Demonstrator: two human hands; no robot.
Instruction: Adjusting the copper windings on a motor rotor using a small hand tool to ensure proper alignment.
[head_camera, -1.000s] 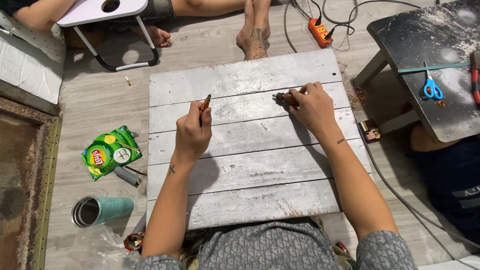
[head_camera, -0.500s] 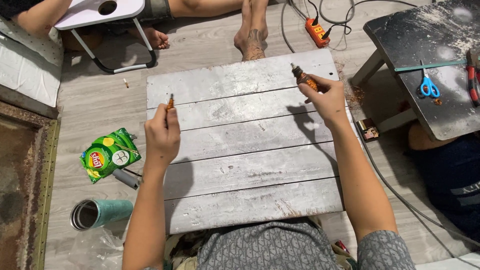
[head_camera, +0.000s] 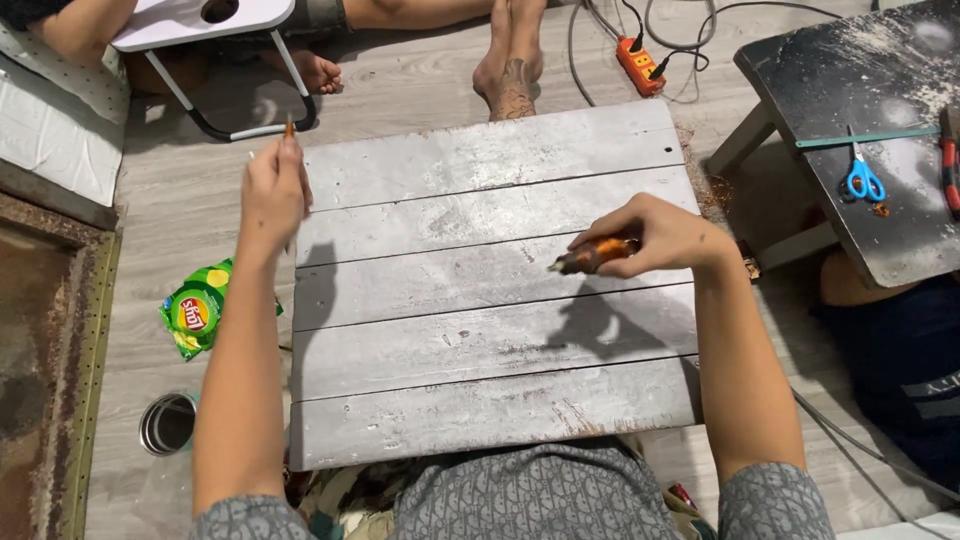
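Orange-brown stubby tool with dark tip (head_camera: 592, 254) lies level over grey slatted wooden board (head_camera: 480, 300); thin orange-tipped stick (head_camera: 289, 127), possibly a pencil, upright.

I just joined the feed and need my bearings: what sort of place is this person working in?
Probably a room in a home used as a makeshift floor workshop. A grey plank panel lies on the wood-look floor, an orange power strip sits nearby, and blue-handled scissors rest on a dusty dark low table.

A: Left hand (head_camera: 272, 192)?
B: Raised, arm straight out, fingers pinched shut.
A: Right hand (head_camera: 660, 238)?
B: Forearm angled inward, wrist bent left, fingers curled closed, knuckles up.
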